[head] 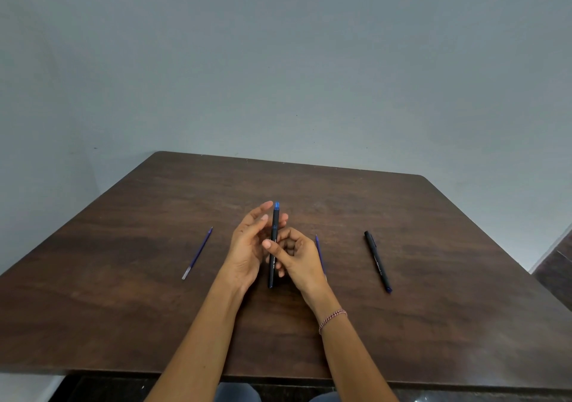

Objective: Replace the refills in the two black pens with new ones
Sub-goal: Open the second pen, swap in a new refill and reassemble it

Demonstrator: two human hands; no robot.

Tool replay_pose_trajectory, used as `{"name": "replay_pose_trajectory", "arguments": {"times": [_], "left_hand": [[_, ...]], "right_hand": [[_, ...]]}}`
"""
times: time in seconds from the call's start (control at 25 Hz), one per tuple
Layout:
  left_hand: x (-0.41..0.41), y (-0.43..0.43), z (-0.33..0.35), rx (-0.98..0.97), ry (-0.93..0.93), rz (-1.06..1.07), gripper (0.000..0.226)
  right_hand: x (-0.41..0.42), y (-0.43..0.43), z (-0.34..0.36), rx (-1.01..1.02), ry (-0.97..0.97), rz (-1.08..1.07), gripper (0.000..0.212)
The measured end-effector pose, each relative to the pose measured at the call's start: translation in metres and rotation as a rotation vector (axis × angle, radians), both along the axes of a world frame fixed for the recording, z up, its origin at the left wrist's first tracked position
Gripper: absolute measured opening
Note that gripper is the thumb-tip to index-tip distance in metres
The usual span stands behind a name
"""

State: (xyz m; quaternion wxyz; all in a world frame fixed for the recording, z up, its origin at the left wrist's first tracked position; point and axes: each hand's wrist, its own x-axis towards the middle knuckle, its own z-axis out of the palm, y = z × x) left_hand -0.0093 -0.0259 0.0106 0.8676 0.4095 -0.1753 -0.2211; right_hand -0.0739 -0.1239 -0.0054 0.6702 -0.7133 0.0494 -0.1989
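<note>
**Opening the first pen for refill change**

The right hand (294, 256) has its grip closed on the pen (274, 240), thumb and forefinger pinching the mid-barrel. The pen stands nearly upright above the bench (123, 309), blue end toward 12 o'clock, lower end toward 6 o'clock. The left hand (247, 247) has its grip released: fingers spread and curved beside the barrel at 9 o'clock, close to it; contact cannot be confirmed.

Other parts on the bench:
- Second pen (378, 261), at 3 o'clock of the hands, well apart, untouched.
- Refill (198, 253), at 9 o'clock of the hands, lying free.
- Second refill (319, 251), just beside the right hand at 3 o'clock, partly hidden by it.

Which refills are new cannot be told from this view.

Judged step: separate the held pen so its refill can come out.

Procedure:
1. Keep the right-hand pinch firm on the mid-barrel; do not let the pen roll.
2. Close the left fingers on the blue end.
3. Twist or pull along the pen axis only. Side load may bend the thin refill.
4. Work low over the bench, so a loosened part cannot drop far.
5. Lay the removed refill apart from the two on the bench, to avoid confusing old with new
</note>
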Motion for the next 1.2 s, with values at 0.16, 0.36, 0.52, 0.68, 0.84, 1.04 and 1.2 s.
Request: {"name": "replay_pose_trajectory", "arguments": {"times": [0.16, 0.36, 0.52, 0.68, 0.84, 1.04, 1.2], "left_hand": [[0.0003, 0.0004, 0.0010, 0.010, -0.015, 0.015, 0.035], [0.0021, 0.0007, 0.0005, -0.016, 0.017, 0.031, 0.041], [0.0018, 0.0011, -0.0014, -0.056, 0.025, -0.048, 0.040], [0.0005, 0.0010, 0.0000, 0.014, -0.017, -0.011, 0.040], [-0.0003, 0.0008, 0.0013, 0.026, -0.022, 0.008, 0.039], [0.0003, 0.0029, -0.0002, -0.004, 0.028, -0.088, 0.033], [-0.0014, 0.0017, 0.0024, 0.067, 0.009, -0.019, 0.029]], "right_hand": [[-0.0003, 0.0000, 0.0000, 0.002, 0.009, 0.003, 0.026], [-0.0002, -0.0003, 0.0004, -0.009, 0.005, 0.008, 0.020], [-0.0001, 0.0003, 0.0003, 0.007, 0.001, -0.007, 0.023], [-0.0002, -0.0002, 0.0000, -0.005, -0.002, -0.003, 0.020], [-0.0005, 0.0005, 0.0002, -0.023, 0.005, 0.004, 0.018], [-0.0006, 0.0004, 0.0006, -0.010, 0.001, -0.012, 0.020], [-0.0009, 0.0004, 0.0004, -0.010, 0.001, -0.010, 0.017]]}}
